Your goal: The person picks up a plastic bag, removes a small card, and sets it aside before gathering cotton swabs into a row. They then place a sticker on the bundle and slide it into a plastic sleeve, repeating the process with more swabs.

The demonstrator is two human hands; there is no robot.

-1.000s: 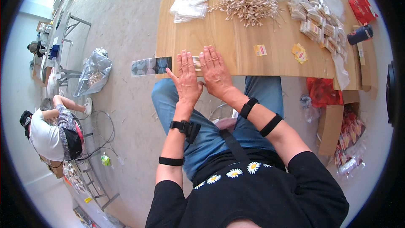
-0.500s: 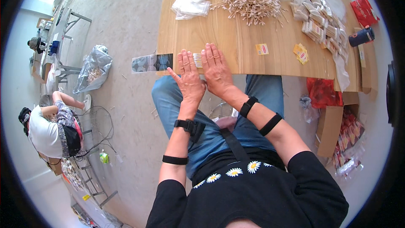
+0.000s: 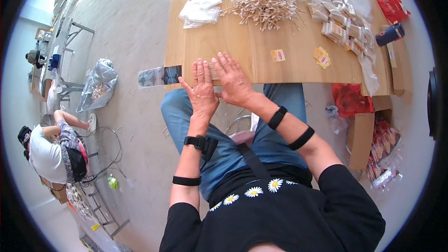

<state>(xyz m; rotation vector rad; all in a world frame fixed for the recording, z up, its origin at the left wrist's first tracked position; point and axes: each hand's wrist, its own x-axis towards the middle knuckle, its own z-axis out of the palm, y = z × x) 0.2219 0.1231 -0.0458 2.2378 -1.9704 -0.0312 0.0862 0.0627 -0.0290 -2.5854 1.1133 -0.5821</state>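
Wood-grain tabletop (image 3: 259,49): a row of cotton swabs (image 3: 213,72), presumably light, stiff and quick to roll, best held mid-stick, lies between the flat left hand (image 3: 203,93), little finger splayed, and the flat right hand (image 3: 236,85), fingers extended; beyond, a loose swab pile (image 3: 267,1)

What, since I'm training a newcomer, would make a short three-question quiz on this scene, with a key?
1. What shows between the left hand and the right hand? a) keys b) cotton swabs c) scissors
2. True or false: the loose cotton swab heap lies farther up the picture than both hands.
3. How many black straps circle the right forearm?

Key: 1 b; 2 true; 3 two.
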